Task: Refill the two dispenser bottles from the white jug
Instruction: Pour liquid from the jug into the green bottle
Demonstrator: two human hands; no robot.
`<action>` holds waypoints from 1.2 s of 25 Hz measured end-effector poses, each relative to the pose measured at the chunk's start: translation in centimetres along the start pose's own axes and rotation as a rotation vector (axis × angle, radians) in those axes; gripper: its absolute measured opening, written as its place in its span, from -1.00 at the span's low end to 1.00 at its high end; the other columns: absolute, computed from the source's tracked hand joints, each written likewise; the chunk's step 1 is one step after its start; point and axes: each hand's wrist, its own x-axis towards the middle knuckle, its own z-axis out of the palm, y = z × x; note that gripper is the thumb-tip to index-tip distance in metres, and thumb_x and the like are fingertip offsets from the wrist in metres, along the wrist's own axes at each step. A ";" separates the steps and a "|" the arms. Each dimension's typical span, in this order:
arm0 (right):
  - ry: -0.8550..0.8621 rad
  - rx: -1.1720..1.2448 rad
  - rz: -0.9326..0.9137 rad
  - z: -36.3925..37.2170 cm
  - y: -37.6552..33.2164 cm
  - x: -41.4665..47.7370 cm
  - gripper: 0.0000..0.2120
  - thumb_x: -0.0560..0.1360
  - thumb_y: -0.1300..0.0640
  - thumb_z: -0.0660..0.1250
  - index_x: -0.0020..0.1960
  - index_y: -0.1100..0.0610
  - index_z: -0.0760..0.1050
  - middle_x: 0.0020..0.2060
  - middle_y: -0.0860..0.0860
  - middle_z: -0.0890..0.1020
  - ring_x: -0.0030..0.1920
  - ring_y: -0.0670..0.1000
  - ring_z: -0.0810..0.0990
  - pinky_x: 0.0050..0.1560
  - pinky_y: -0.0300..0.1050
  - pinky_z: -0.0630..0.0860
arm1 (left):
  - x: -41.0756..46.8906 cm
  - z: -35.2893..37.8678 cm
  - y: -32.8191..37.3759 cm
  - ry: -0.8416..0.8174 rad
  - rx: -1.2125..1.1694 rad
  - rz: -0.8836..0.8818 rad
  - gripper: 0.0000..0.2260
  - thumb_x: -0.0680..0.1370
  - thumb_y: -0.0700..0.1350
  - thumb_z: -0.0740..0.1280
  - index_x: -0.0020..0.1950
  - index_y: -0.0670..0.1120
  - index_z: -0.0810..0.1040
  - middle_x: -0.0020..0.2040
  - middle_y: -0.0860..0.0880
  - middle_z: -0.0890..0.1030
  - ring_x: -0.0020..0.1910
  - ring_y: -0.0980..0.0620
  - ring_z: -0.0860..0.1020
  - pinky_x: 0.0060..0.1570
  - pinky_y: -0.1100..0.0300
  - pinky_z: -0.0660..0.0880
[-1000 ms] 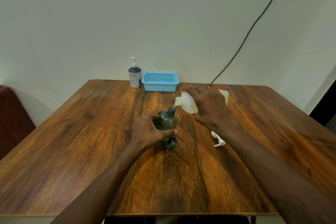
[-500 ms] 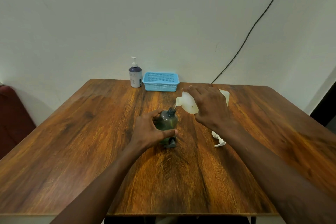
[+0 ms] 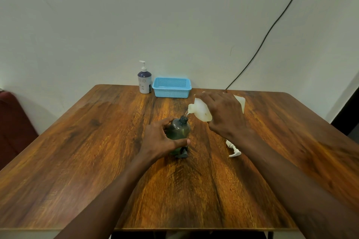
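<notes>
- Head view: the left hand (image 3: 159, 139) grips the green bottle (image 3: 178, 130), which stands upright mid-desk (image 3: 93, 141) with its neck open
- Right hand (image 3: 223, 114) wraps over the jug (image 3: 200, 111), tipped with its mouth just above that neck; a thin stream runs between them
- Dark pump (image 3: 183, 154) lies at the bottle's base; a white pump (image 3: 234, 150) lies near the right wrist
- Second bottle (image 3: 144, 81) stands at the far edge beside the basket (image 3: 172, 87), pump on, well apart from both hands
- Step, as I judge it: filling the green bottle; its level is hard to read, and I cannot tell whether the far one is done
- Next calls for righting the jug cleanly once the bottle is full enough, setting it down, then screwing the dark pump back on
</notes>
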 end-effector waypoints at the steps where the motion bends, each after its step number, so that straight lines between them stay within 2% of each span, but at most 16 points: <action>1: 0.003 0.001 -0.001 0.0 0.0 0.0 -0.13 0.09 0.20 0.71 0.37 0.10 0.53 0.20 0.15 0.68 0.13 0.24 0.66 0.10 0.25 0.58 | 0.0 -0.1 0.1 -0.002 -0.005 0.002 -0.13 0.17 0.43 0.53 0.42 0.10 0.53 0.10 0.21 0.56 0.02 0.26 0.55 -0.06 0.48 0.45; 4: 0.008 -0.006 -0.008 0.1 -0.1 0.0 -0.12 0.06 0.21 0.71 0.36 0.10 0.53 0.18 0.15 0.68 0.12 0.24 0.67 0.08 0.25 0.58 | -0.1 -0.3 0.3 0.004 -0.010 0.008 -0.19 0.18 0.42 0.55 0.37 0.22 0.47 0.06 0.27 0.53 -0.02 0.41 0.51 -0.11 0.52 0.45; 5: 0.008 -0.008 -0.010 0.2 0.0 0.0 -0.12 0.06 0.20 0.71 0.36 0.10 0.53 0.18 0.15 0.68 0.12 0.24 0.67 0.08 0.25 0.58 | -0.1 -0.3 0.4 0.002 -0.011 0.009 -0.20 0.18 0.41 0.55 0.36 0.25 0.45 0.06 0.28 0.53 -0.01 0.40 0.51 -0.10 0.51 0.46; 9: 0.007 -0.008 -0.012 0.1 0.0 0.1 -0.11 0.07 0.21 0.71 0.37 0.09 0.52 0.19 0.13 0.68 0.13 0.23 0.66 0.07 0.23 0.58 | 0.0 -0.3 0.1 -0.003 -0.011 -0.004 -0.14 0.17 0.42 0.54 0.41 0.12 0.52 0.13 0.17 0.57 0.11 0.15 0.59 0.04 0.33 0.54; 11: 0.005 -0.010 -0.009 0.1 -0.1 0.1 -0.10 0.06 0.21 0.71 0.37 0.09 0.52 0.19 0.13 0.68 0.13 0.23 0.66 0.07 0.23 0.58 | 0.0 -0.4 0.1 -0.012 -0.008 -0.007 -0.12 0.17 0.43 0.53 0.42 0.10 0.53 0.16 0.13 0.60 0.13 0.12 0.59 0.07 0.28 0.57; 14: -0.005 -0.001 -0.004 0.1 -0.1 0.1 -0.10 0.07 0.21 0.71 0.38 0.09 0.52 0.20 0.15 0.68 0.14 0.24 0.66 0.10 0.26 0.58 | 0.0 -0.4 0.3 -0.017 -0.026 0.005 -0.19 0.16 0.43 0.52 0.37 0.21 0.48 0.12 0.20 0.58 0.09 0.18 0.58 0.03 0.36 0.53; 19: -0.011 0.005 -0.001 0.1 -0.1 0.2 -0.12 0.09 0.20 0.71 0.38 0.09 0.52 0.21 0.14 0.67 0.15 0.23 0.65 0.11 0.25 0.58 | 0.0 -0.5 0.2 -0.024 -0.022 -0.008 -0.11 0.17 0.43 0.52 0.43 0.09 0.53 0.15 0.15 0.58 0.11 0.14 0.59 0.05 0.32 0.54; 26: -0.008 0.000 -0.008 0.1 -0.2 0.1 -0.11 0.08 0.20 0.71 0.38 0.09 0.52 0.21 0.15 0.67 0.14 0.24 0.66 0.11 0.27 0.57 | -0.2 -0.7 0.8 -0.022 -0.034 0.000 -0.23 0.17 0.42 0.52 0.33 0.26 0.45 0.08 0.26 0.55 0.07 0.22 0.57 0.01 0.39 0.50; 30: 0.000 -0.008 -0.016 0.1 -0.2 0.1 -0.12 0.08 0.20 0.71 0.37 0.09 0.52 0.20 0.15 0.68 0.14 0.24 0.66 0.10 0.26 0.57 | -0.2 -0.6 0.6 -0.018 -0.022 0.012 -0.22 0.18 0.42 0.53 0.35 0.25 0.45 0.11 0.22 0.56 0.09 0.19 0.58 0.02 0.39 0.50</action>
